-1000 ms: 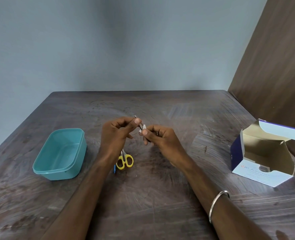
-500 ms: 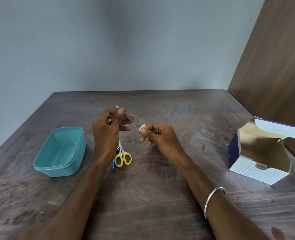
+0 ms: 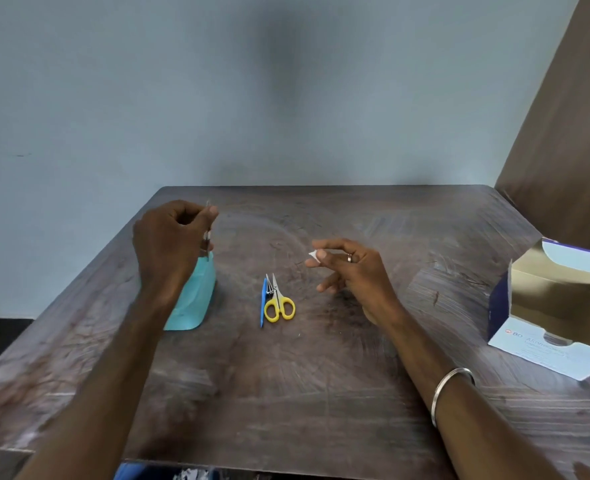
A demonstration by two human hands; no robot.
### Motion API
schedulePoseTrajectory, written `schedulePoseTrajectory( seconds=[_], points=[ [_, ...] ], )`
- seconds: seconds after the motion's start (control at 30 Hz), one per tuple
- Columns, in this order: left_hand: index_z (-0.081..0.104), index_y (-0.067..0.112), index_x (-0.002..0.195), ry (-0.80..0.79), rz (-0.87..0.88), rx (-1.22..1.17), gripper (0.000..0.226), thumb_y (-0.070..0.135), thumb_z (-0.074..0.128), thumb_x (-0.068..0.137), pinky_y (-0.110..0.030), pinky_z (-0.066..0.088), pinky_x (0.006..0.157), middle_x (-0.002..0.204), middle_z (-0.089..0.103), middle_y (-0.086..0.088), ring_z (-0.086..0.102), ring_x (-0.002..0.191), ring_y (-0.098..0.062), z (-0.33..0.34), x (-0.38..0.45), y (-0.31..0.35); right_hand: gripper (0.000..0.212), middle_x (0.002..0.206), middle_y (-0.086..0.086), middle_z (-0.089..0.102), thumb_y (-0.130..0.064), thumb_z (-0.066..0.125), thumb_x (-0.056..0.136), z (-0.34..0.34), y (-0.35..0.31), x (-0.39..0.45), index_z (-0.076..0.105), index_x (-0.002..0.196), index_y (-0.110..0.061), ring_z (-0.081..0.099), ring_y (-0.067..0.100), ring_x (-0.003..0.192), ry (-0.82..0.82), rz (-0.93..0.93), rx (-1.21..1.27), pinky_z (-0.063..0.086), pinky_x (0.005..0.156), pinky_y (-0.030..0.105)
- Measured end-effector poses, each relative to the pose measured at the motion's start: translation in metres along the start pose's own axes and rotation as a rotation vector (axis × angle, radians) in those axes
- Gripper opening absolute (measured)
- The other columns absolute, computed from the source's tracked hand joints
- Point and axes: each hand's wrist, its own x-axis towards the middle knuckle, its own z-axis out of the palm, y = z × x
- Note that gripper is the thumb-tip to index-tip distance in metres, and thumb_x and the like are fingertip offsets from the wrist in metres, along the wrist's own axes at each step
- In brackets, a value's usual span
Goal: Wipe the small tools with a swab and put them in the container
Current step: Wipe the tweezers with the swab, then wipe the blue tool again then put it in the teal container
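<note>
My left hand (image 3: 172,240) pinches a thin metal tool (image 3: 206,237) that hangs point-down over the teal container (image 3: 196,299), which my hand and forearm largely hide. My right hand (image 3: 352,271) is at the table's middle and pinches a small white swab (image 3: 313,254) between thumb and forefinger, its other fingers spread. On the table between the hands lie yellow-handled scissors (image 3: 279,303), a blue tool (image 3: 262,303) and a small metal tool (image 3: 269,284) side by side.
An open blue-and-white swab box (image 3: 556,306) stands at the right of the dark wooden table (image 3: 304,393). A brown panel rises at the far right. A grey wall is behind the table.
My left hand has carried the metal tool left, from the table's middle to above the teal container. My right hand has drawn apart from it with the swab.
</note>
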Motion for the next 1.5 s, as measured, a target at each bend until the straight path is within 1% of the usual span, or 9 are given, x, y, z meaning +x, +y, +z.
schedulePoseTrajectory(
  seconds=[0.13, 0.23, 0.37, 0.6, 0.77, 0.87, 1.13, 1.3, 1.5],
  points=[
    [0.075, 0.016, 0.069, -0.112, -0.025, 0.451, 0.026, 0.035, 0.071, 0.087, -0.034, 0.056, 0.074, 0.056, 0.069, 0.001, 0.067, 0.055, -0.016, -0.028, 0.012, -0.019, 0.023, 0.097, 0.005, 0.079, -0.023, 0.070, 0.093, 0.002, 0.001, 0.000, 0.071, 0.116, -0.025, 0.072, 0.023, 0.056, -0.026, 0.003, 0.007, 0.047, 0.051, 0.027],
    [0.078, 0.014, 0.073, -0.243, -0.092, 0.591, 0.021, 0.032, 0.075, 0.084, -0.023, 0.045, 0.057, 0.053, 0.067, 0.000, 0.064, 0.051, -0.012, -0.031, 0.013, -0.032, 0.024, 0.100, 0.003, 0.079, -0.023, 0.069, 0.093, 0.003, 0.000, -0.001, 0.070, 0.116, -0.020, 0.074, 0.026, 0.060, -0.031, 0.013, -0.002, 0.048, 0.049, 0.026],
    [0.078, 0.011, 0.071, -0.386, -0.168, 0.626, 0.019, 0.028, 0.081, 0.080, -0.029, 0.058, 0.062, 0.051, 0.068, -0.004, 0.068, 0.046, -0.018, -0.023, 0.012, -0.043, 0.026, 0.100, 0.002, 0.079, -0.022, 0.076, 0.087, 0.002, 0.002, -0.001, 0.071, 0.112, -0.017, 0.075, 0.030, 0.064, -0.025, 0.009, -0.034, 0.048, 0.046, 0.025],
    [0.075, 0.004, 0.087, -0.498, -0.162, 0.839, 0.014, 0.013, 0.065, 0.085, -0.031, 0.046, 0.061, 0.079, 0.070, -0.012, 0.062, 0.068, -0.026, -0.008, 0.006, -0.048, 0.040, 0.095, 0.002, 0.080, -0.016, 0.074, 0.089, 0.001, 0.004, 0.003, 0.063, 0.127, -0.020, 0.071, 0.029, 0.060, 0.008, 0.001, -0.083, 0.047, 0.045, 0.026],
    [0.075, 0.004, 0.102, -0.532, -0.172, 0.882, 0.021, 0.013, 0.061, 0.090, -0.032, 0.043, 0.067, 0.099, 0.072, -0.015, 0.056, 0.074, -0.025, -0.005, 0.002, -0.046, 0.017, 0.094, 0.000, 0.080, -0.018, 0.069, 0.093, -0.001, 0.007, 0.004, 0.069, 0.111, -0.016, 0.072, 0.028, 0.061, 0.030, 0.006, -0.123, 0.046, 0.048, 0.028],
    [0.076, 0.008, 0.107, -0.487, -0.137, 0.852, 0.022, 0.018, 0.063, 0.091, -0.031, 0.041, 0.067, 0.104, 0.074, -0.014, 0.059, 0.075, -0.023, -0.007, 0.001, -0.040, 0.015, 0.093, 0.000, 0.079, -0.016, 0.065, 0.096, 0.000, 0.007, 0.004, 0.071, 0.109, -0.015, 0.072, 0.028, 0.062, 0.051, 0.002, -0.155, 0.046, 0.046, 0.027],
    [0.067, 0.012, 0.121, -0.025, 0.299, 0.699, 0.030, 0.021, 0.067, 0.093, -0.045, 0.052, 0.080, 0.114, 0.069, -0.015, 0.064, 0.102, -0.034, 0.002, -0.031, 0.007, 0.015, 0.101, -0.004, 0.077, -0.018, 0.065, 0.095, -0.001, 0.010, 0.006, 0.077, 0.103, -0.020, 0.072, 0.018, 0.065, 0.168, -0.048, -0.250, 0.046, 0.042, 0.026],
    [0.070, 0.012, 0.116, -0.304, 0.198, 0.695, 0.026, 0.024, 0.068, 0.093, -0.029, 0.040, 0.074, 0.109, 0.072, -0.010, 0.067, 0.096, -0.025, 0.029, -0.041, 0.012, 0.016, 0.104, -0.002, 0.075, -0.017, 0.065, 0.094, -0.002, 0.010, 0.007, 0.078, 0.105, -0.018, 0.068, 0.017, 0.060, 0.212, -0.059, -0.286, 0.043, 0.045, 0.014],
    [0.066, 0.008, 0.093, -0.646, -0.062, 0.759, 0.016, 0.023, 0.068, 0.087, -0.029, 0.039, 0.061, 0.098, 0.069, -0.012, 0.060, 0.084, -0.025, 0.058, -0.037, -0.012, 0.015, 0.104, -0.002, 0.075, -0.017, 0.067, 0.094, -0.002, 0.012, 0.007, 0.077, 0.105, -0.017, 0.071, 0.028, 0.065, 0.207, -0.041, -0.341, 0.041, 0.044, 0.011]
  ],
)
